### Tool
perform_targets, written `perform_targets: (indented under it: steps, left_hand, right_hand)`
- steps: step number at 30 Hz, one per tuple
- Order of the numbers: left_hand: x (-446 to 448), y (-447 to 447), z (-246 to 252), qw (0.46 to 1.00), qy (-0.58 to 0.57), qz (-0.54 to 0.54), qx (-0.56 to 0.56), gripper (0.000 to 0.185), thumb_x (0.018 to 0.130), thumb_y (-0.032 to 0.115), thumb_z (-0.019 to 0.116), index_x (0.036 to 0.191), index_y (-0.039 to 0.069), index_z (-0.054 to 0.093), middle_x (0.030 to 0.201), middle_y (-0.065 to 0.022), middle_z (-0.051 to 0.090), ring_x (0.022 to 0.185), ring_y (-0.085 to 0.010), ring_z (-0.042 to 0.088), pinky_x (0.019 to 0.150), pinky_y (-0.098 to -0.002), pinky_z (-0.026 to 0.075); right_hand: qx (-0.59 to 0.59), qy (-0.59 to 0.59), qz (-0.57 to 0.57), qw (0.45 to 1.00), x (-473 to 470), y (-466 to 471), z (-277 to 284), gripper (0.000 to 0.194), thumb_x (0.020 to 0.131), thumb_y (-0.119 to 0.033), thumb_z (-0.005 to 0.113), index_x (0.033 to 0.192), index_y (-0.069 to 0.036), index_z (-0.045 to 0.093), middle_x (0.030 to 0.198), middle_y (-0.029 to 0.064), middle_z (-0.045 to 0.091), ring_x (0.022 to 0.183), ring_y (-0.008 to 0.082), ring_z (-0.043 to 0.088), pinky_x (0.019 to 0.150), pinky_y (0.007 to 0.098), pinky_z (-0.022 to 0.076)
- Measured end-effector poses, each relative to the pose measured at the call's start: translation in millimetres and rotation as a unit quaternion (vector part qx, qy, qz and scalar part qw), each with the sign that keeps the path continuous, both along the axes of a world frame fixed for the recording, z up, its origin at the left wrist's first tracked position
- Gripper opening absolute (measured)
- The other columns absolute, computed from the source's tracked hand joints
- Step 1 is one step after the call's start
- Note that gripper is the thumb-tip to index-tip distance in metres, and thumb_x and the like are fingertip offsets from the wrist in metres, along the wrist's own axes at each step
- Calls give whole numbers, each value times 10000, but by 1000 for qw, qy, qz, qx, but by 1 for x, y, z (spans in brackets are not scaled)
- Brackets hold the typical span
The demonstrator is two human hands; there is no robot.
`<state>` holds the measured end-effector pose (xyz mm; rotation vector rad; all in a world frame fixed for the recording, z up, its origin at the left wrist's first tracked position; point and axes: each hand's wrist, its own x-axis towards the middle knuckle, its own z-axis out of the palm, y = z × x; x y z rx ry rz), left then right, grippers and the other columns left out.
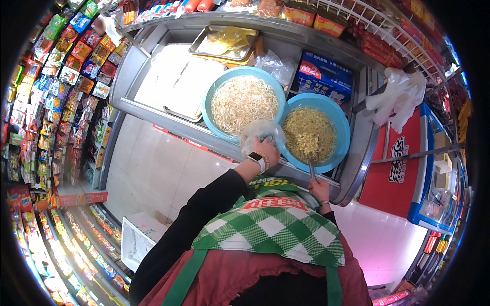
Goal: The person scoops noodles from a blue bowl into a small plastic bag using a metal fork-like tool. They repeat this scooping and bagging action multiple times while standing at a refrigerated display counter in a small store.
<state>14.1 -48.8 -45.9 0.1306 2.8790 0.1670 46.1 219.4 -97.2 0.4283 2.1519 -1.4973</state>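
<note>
My left hand (pixel 267 151), with a watch at the wrist, holds a crumpled clear plastic bag (pixel 253 134) against the near side of a large light-blue basin (pixel 207 100). Long white bean sprouts (pixel 245 103) fill that basin. To its right, a smaller light-blue basin (pixel 344 130) contains short yellowish sprouts (pixel 309 128) that look wet. My right hand (pixel 318 189) grips the metal handle (pixel 312 168) of a utensil reaching over the near rim. Its head is among the yellowish sprouts, so its shape is hard to make out.
Both basins stand in an open display case (pixel 168 114) with a raised metal front edge. Behind them are a metal tray (pixel 250 32), a loose plastic bag (pixel 276 68) and a blue carton (pixel 325 76). White plastic bags (pixel 398 95) hang at right. A white foam box (pixel 134 244) stands behind my left arm.
</note>
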Motion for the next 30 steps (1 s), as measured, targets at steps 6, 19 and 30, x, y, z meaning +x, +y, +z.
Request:
perform_targets:
  steps: [6,19,30]
  left_hand:
    - [6,-2,16,988,-31,149,24,341,903,286,442,1062,98,679,1156,-181,593,1183,-313,476,1010,-554,260]
    - [20,-38,27,989,103,50,-91,358,809,376,557,952,68,671,1079,-121,612,1090,-275,495,1003,-458,278]
    - [3,-30,39,980,125,157,-1,269,735,292,672,880,79,595,882,-110,618,896,-301,576,745,-439,450]
  right_hand:
    - [-15,6,7,1000,1,-2,1,316,854,-238,619,656,7,595,552,55,580,426,118,518,405,267,389]
    - [29,13,3,1000,1,2,-3,328,833,-246,621,653,29,618,541,76,589,437,140,545,426,287,411]
    - [72,95,44,992,3,5,4,369,826,-298,608,611,2,620,523,82,580,442,169,559,449,316,423]
